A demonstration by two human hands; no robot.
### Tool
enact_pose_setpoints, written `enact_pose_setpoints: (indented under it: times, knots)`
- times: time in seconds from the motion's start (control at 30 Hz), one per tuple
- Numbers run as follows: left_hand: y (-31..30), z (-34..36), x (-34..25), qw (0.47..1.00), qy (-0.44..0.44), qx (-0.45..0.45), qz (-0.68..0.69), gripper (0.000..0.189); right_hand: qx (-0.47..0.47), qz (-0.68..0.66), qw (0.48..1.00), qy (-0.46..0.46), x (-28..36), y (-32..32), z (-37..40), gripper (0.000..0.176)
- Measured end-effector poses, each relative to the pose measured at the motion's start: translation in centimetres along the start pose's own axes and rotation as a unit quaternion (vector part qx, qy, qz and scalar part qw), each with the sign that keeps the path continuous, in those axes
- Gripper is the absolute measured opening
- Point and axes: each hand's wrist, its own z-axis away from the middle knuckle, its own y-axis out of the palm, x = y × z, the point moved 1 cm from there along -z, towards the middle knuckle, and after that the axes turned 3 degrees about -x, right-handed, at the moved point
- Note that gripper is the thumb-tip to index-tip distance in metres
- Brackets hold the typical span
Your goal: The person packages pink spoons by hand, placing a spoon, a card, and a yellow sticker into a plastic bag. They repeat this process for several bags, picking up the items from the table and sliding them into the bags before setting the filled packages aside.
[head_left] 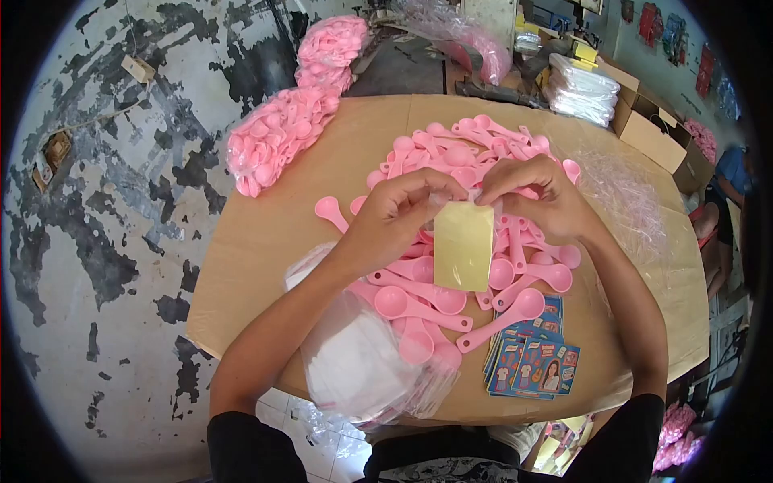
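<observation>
Over the middle of the table, my left hand (pixel 398 213) and my right hand (pixel 541 196) pinch the top edge of a small clear plastic bag. A plain yellow card (pixel 463 245) hangs upright inside it. Below and behind my hands spreads a heap of pink measuring spoons (pixel 415 310), several with round bowls facing up. Near my left forearm lies a stack of clear plastic bags (pixel 358 362), partly under the spoons. Blue printed cards (pixel 531 366) are piled at the table's front, left of my right forearm.
Filled bags of pink spoons (pixel 282 133) line the table's back left edge. Crumpled clear plastic (pixel 620 193) lies on the right. Behind it stand a cardboard box (pixel 660 133) and stacked plastic packs (pixel 580 90). Another person (pixel 729 181) sits at the far right.
</observation>
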Motion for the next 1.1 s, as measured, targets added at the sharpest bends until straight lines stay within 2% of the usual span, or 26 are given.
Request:
enact_pose_setpoints:
  times: [0.13,0.23,0.33,0.43,0.53,0.63,0.7,0.73,0.83,0.87,0.93,0.97,1.0,1.03,1.07,1.1]
  knots:
    - [-0.2,0.0,0.0,0.999,0.025,0.006,-0.040,0.017,0.007,0.004,1.000,-0.029,-0.1,-0.2,0.1,0.025]
    - [-0.9,-0.1,0.4,0.998,0.012,0.032,-0.044,0.017,0.005,-0.006,1.000,-0.029,0.1,0.0,0.1,0.022]
    - [-1.2,0.2,0.3,0.991,-0.019,0.048,0.127,0.017,0.005,0.012,1.000,-0.028,0.2,0.1,0.1,0.018]
    - [-1.1,0.1,0.3,0.993,-0.034,0.033,0.106,0.013,0.005,0.040,0.998,-0.040,0.3,0.0,0.1,0.016]
    - [-0.7,0.2,0.2,0.999,-0.004,0.008,-0.045,0.015,0.007,0.110,0.992,-0.059,0.2,-0.9,-0.1,0.016]
    - [-0.7,0.0,0.3,1.000,-0.007,-0.001,0.001,0.022,-0.109,-0.036,0.992,0.058,1.7,-0.1,-0.2,0.016]
    - [-1.0,0.0,0.2,1.000,0.001,0.015,-0.015,0.027,-0.022,0.084,0.993,0.077,3.4,0.6,-0.3,0.019]
    - [-1.0,0.0,0.1,0.999,0.007,0.026,-0.022,0.029,0.021,0.145,0.985,0.086,3.9,0.9,-0.2,0.022]
    - [-0.7,0.1,-0.8,0.998,0.053,0.008,-0.031,0.032,-0.008,0.125,0.991,0.040,4.5,1.3,-0.1,0.028]
    - [-1.0,0.1,-1.2,0.997,0.083,-0.001,-0.007,0.032,-0.013,0.105,0.993,0.057,5.4,0.5,0.0,0.030]
    - [-2.6,-0.2,-2.2,0.989,0.139,-0.017,0.037,0.031,-0.094,0.080,0.989,0.080,8.4,-1.4,1.6,0.027]
    - [-3.7,-0.3,-3.3,0.988,0.146,-0.041,-0.009,0.030,-0.097,0.080,0.989,0.080,10.0,-2.7,3.1,0.026]
    - [-4.9,0.0,-4.9,0.985,0.150,-0.066,-0.055,0.030,-0.081,0.121,0.983,0.108,11.6,-4.5,5.2,0.028]
    - [-5.8,0.8,-6.5,0.979,0.163,-0.083,-0.089,0.031,0.005,0.168,0.979,0.117,13.2,-6.1,7.1,0.034]
    - [-6.6,1.7,-8.2,0.971,0.178,-0.100,-0.124,0.032,0.103,0.168,0.959,0.204,14.5,-7.2,8.6,0.031]
    - [-6.8,3.3,-10.0,0.967,0.149,-0.111,-0.176,0.029,0.214,0.181,0.916,0.287,15.7,-8.2,10.1,0.028]
